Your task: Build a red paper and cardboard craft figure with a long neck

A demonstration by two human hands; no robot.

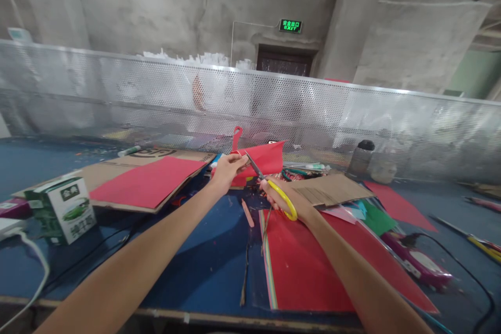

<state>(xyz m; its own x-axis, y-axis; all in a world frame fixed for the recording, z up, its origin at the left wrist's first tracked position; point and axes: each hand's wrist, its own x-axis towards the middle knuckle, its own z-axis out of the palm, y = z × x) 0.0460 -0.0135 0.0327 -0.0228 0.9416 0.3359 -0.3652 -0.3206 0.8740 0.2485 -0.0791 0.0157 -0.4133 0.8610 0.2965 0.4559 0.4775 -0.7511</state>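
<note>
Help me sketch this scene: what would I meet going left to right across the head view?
Milk carton, red sheet on cardboard, left hand, yellow-handled scissors, dark-capped bottle, purple box.

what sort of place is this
Probably a craft workshop, judging by the blue worktable with its stack of coloured paper, the yellow-handled scissors in the right hand, and the green exit sign on a bare concrete wall.

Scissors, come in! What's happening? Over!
Right hand holding yellow-handled scissors. Left hand pinching red paper. Blades near left fingertips. Paper stack below right forearm.
</note>
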